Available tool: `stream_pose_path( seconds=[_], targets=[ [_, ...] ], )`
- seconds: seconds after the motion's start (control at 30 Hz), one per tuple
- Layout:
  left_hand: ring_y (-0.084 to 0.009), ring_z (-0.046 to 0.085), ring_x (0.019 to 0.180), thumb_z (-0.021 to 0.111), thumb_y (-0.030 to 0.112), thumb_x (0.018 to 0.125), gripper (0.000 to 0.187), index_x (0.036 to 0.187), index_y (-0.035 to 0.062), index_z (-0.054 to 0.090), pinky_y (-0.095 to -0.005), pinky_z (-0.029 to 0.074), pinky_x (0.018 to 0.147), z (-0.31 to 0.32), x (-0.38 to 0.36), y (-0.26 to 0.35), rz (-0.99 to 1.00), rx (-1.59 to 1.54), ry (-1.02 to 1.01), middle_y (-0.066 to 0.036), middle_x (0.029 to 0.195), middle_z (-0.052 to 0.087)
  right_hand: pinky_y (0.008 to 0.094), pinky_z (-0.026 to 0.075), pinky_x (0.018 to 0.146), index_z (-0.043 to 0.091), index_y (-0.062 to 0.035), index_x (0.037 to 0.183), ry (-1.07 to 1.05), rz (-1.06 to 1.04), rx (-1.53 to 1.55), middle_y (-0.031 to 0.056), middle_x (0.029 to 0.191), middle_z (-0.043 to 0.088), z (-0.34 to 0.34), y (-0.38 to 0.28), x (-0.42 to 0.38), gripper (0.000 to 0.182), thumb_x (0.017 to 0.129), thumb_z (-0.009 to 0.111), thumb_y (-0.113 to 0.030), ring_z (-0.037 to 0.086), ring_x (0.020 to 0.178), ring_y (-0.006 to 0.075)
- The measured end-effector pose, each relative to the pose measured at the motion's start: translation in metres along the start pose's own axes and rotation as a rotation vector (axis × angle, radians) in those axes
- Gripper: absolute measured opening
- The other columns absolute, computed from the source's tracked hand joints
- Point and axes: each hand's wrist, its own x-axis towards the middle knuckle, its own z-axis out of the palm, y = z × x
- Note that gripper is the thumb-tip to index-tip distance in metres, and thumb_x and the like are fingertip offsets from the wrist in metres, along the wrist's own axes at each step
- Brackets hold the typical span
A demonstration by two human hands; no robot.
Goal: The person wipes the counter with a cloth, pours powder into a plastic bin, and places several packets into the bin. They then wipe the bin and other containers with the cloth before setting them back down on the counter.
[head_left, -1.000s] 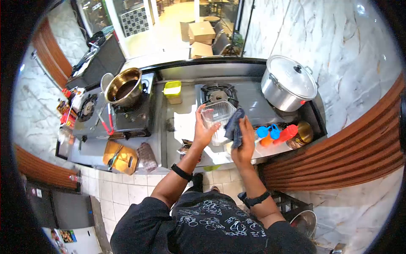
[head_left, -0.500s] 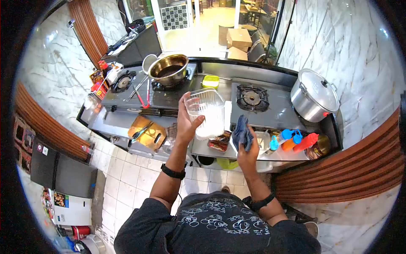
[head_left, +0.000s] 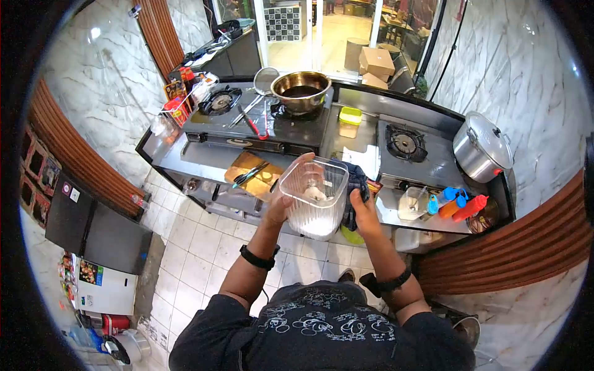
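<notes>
My left hand [head_left: 282, 199] is closed around the left side of a clear ribbed plastic container [head_left: 323, 213]. The container is tilted so that its open top faces up toward me, and I see white at its bottom. In my right hand [head_left: 366, 214] is a bunched dark blue cloth [head_left: 355, 180], which meets the container's right wall. Both hands are in front of the counter, over the tiled floor. Behind the container, a wooden cutting board [head_left: 252, 174] with tongs lying on it shows to the left.
A brass-coloured pot [head_left: 301, 93] of dark liquid sits on the left stove, near a strainer [head_left: 266, 81] and red-handled tongs [head_left: 257, 128]. A lidded aluminium pot [head_left: 481, 147] stands far right beside a second burner [head_left: 405, 142]. Squeeze bottles [head_left: 470, 208] line the front right edge.
The container has come lower and closer to me, and its opening now faces up more. The cloth has moved from apart on the right to the container's side. The view has shifted left.
</notes>
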Motion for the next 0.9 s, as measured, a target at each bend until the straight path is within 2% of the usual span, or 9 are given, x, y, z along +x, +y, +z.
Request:
stream_pose_path(
  seconds=[0.13, 0.23, 0.33, 0.37, 0.5, 0.73, 0.8, 0.87, 0.9],
  targets=[
    [-0.0167, 0.053, 0.109, 0.066, 0.045, 0.085, 0.075, 0.139, 0.0000, 0.038, -0.0301, 0.045, 0.091, -0.014, -0.024, 0.013, -0.046, 0.163, 0.184, -0.011, 0.124, 0.054, 0.0275, 0.042, 0.090, 0.048, -0.0025, 0.126, 0.070, -0.009, -0.121, 0.0010, 0.111, 0.055, 0.030, 0.011, -0.010, 0.041, 0.092, 0.062, -0.021, 0.052, 0.100, 0.0116],
    [-0.0170, 0.053, 0.108, 0.045, 0.030, 0.101, 0.050, 0.140, -0.0004, 0.038, -0.0305, 0.044, 0.090, -0.029, -0.042, 0.015, -0.245, 0.401, 0.368, -0.012, 0.122, 0.054, 0.0333, 0.038, 0.101, 0.038, 0.0022, 0.136, 0.131, -0.215, -0.183, 0.0121, 0.123, 0.055, 0.058, 0.005, -0.020, 0.062, 0.086, 0.069, -0.020, 0.052, 0.113, 0.0209],
    [-0.0218, 0.053, 0.108, 0.051, 0.037, 0.097, 0.064, 0.144, -0.0007, 0.028, -0.0339, 0.045, 0.090, -0.025, -0.055, 0.008, -0.041, 0.464, 0.429, -0.013, 0.123, 0.051, 0.0335, 0.038, 0.101, 0.038, 0.0024, 0.136, 0.121, -0.383, -0.417, 0.0134, 0.124, 0.055, 0.070, 0.018, -0.016, 0.066, 0.084, 0.071, -0.021, 0.052, 0.115, 0.0217],
    [-0.0266, 0.052, 0.109, 0.069, 0.044, 0.083, 0.094, 0.147, 0.0015, 0.014, -0.0379, 0.045, 0.092, -0.026, -0.060, 0.010, 0.086, 0.602, 0.355, -0.016, 0.124, 0.047, 0.0347, 0.036, 0.103, 0.036, 0.0030, 0.137, 0.104, -0.372, -0.420, 0.0161, 0.129, 0.052, 0.075, 0.017, -0.016, 0.069, 0.084, 0.071, -0.022, 0.049, 0.119, 0.0222],
    [-0.0288, 0.049, 0.114, 0.085, 0.043, 0.056, 0.128, 0.149, 0.0090, 0.004, -0.0418, 0.043, 0.095, -0.013, -0.066, 0.038, -0.068, 0.776, 0.371, -0.018, 0.123, 0.044, 0.0356, 0.032, 0.106, 0.035, 0.0041, 0.139, -0.015, -0.253, -0.375, 0.0174, 0.133, 0.048, 0.096, -0.011, -0.023, 0.067, 0.087, 0.067, -0.025, 0.045, 0.125, 0.0228],
    [-0.0272, 0.049, 0.114, 0.085, 0.040, 0.055, 0.126, 0.150, 0.0140, 0.006, -0.0411, 0.042, 0.097, -0.027, -0.068, 0.063, -0.118, 0.300, 0.031, -0.014, 0.122, 0.047, 0.0354, 0.032, 0.105, 0.040, 0.0035, 0.135, -0.170, -0.081, -0.224, 0.0158, 0.133, 0.048, 0.070, 0.022, -0.003, 0.061, 0.094, 0.056, -0.038, 0.044, 0.123, 0.0225],
    [-0.0265, 0.048, 0.116, 0.083, 0.043, 0.059, 0.122, 0.150, 0.0124, 0.008, -0.0408, 0.042, 0.098, -0.028, -0.066, 0.064, -0.142, 0.198, -0.018, -0.013, 0.124, 0.047, 0.0355, 0.035, 0.102, 0.043, 0.0042, 0.132, 0.025, 0.029, -0.284, 0.0138, 0.128, 0.051, 0.074, 0.010, -0.012, 0.060, 0.094, 0.056, -0.040, 0.047, 0.115, 0.0220],
    [-0.0242, 0.048, 0.118, 0.081, 0.046, 0.063, 0.112, 0.147, 0.0065, 0.019, -0.0393, 0.042, 0.098, -0.028, -0.067, 0.064, -0.141, 0.128, 0.050, -0.012, 0.126, 0.048, 0.0356, 0.037, 0.099, 0.044, 0.0039, 0.131, 0.004, -0.135, -0.292, 0.0129, 0.124, 0.054, 0.073, 0.020, -0.008, 0.061, 0.093, 0.057, -0.041, 0.050, 0.111, 0.0219],
    [-0.0223, 0.046, 0.121, 0.070, 0.038, 0.080, 0.084, 0.143, 0.0006, 0.028, -0.0355, 0.040, 0.100, -0.049, -0.072, 0.043, -0.039, 0.177, 0.007, -0.013, 0.131, 0.048, 0.0351, 0.038, 0.099, 0.043, 0.0035, 0.131, -0.014, -0.153, -0.235, 0.0129, 0.123, 0.055, 0.073, 0.016, -0.009, 0.060, 0.092, 0.059, -0.040, 0.051, 0.112, 0.0230]
  ],
)
